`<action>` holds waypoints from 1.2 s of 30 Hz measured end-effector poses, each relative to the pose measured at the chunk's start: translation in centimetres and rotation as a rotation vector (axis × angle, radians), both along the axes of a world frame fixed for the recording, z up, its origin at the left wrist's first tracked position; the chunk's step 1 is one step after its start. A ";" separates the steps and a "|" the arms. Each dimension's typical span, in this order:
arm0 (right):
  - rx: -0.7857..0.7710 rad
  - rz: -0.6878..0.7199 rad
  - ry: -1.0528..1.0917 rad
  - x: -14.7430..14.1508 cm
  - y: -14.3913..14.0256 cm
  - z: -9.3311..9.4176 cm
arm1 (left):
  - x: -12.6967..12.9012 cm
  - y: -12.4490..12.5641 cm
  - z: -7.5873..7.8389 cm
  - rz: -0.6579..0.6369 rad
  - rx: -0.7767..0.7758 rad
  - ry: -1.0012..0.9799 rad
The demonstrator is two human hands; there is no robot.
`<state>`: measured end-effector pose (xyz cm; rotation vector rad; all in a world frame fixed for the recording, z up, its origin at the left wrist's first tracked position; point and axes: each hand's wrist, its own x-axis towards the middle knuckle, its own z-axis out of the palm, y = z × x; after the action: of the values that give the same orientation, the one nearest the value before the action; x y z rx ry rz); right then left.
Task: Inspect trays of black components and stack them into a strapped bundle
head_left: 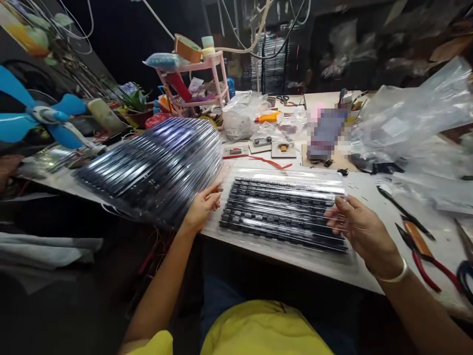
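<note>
A row of long clear plastic tubes with dark parts inside (284, 209) lies flat on the white table (373, 197), inside a clear plastic sheet. My left hand (202, 206) touches the left ends of these tubes, fingers bent against them. My right hand (360, 229) hovers at their right ends, fingers spread, holding nothing that I can see. To the left, a large fanned stack of the same tubes (155, 167) overhangs the table's left edge, right beside my left hand.
Red-handled pliers (424, 256) and a black tool (404, 212) lie at the right. Crumpled clear plastic bags (410, 118) fill the right back. A pink rack (199, 81), a blue fan (44, 116), and small clutter stand behind.
</note>
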<state>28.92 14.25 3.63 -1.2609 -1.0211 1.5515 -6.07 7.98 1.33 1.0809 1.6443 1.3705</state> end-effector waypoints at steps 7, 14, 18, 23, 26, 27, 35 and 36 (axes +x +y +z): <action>0.178 0.041 -0.580 1.6 1.5 -1.0 | 0.1 1.8 -3.7 0.007 0.057 0.370; 0.484 0.129 -1.098 3.2 2.6 -3.5 | 0.7 2.3 -3.2 -0.170 0.022 0.557; 0.478 0.180 -0.992 3.1 2.9 -3.1 | 0.7 2.9 -2.9 -0.180 -0.035 0.521; 0.430 0.173 -0.962 3.3 2.8 -3.0 | 0.6 3.4 -3.3 -0.170 -0.004 0.558; 0.484 0.227 -1.119 2.9 2.8 -3.1 | 0.3 3.7 -3.7 -0.189 0.006 0.610; 0.498 0.261 -1.200 2.6 2.8 -3.0 | 0.2 3.7 -3.8 -0.200 0.006 0.643; 0.582 0.480 -1.751 0.7 2.9 -1.8 | 2.6 4.2 -2.6 -0.224 -0.222 1.276; 0.636 0.494 -1.786 0.4 2.9 -1.7 | 3.2 4.3 -2.3 -0.219 -0.232 1.355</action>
<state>29.36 17.18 1.89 -1.8029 -2.7182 -0.1816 -2.90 12.33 -0.94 2.1672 2.3294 0.1325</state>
